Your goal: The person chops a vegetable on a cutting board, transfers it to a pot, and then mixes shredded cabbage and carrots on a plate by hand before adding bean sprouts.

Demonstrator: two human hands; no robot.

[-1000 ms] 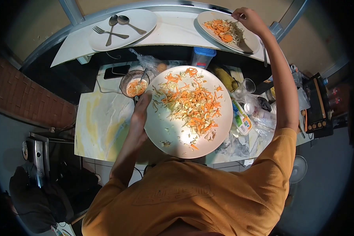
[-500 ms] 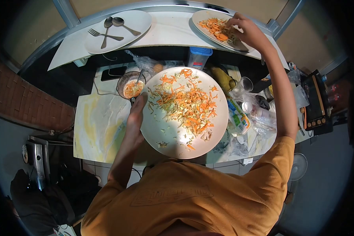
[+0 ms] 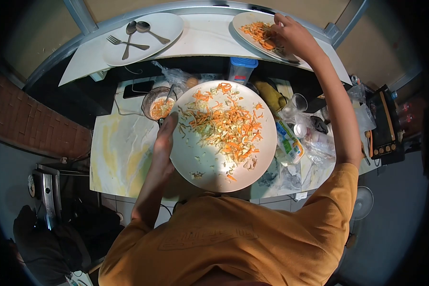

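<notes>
My left hand (image 3: pixel 166 136) grips the left rim of a large round white plate (image 3: pixel 190 164), held over the counter's front edge. Shredded carrot and pale shredded vegetable (image 3: pixel 231 126) lie scattered across it. On the shelf to the right is an oval plate (image 3: pixel 240 20) with more shredded vegetables (image 3: pixel 258 33) and some orange slices. My right hand (image 3: pixel 293 37) is over this oval plate, its fingers bent down and drawn together at the shreds. The fingertips are partly hidden. A flat blade-like piece (image 3: pixel 291 59) shows under the hand at the plate's near edge.
Left on the shelf is an oval plate (image 3: pixel 171 26) with two spoons and a fork. Below stand a bowl of shreds (image 3: pixel 161 108), a phone (image 3: pixel 137 89), a blue-lidded container (image 3: pixel 242 70), a glass (image 3: pixel 298 102) and plastic packages (image 3: pixel 291 143). A toaster oven (image 3: pixel 385 124) is at right.
My right hand has shifted slightly up and left over the shreds on the oval plate. The round plate and my left hand stay almost in place.
</notes>
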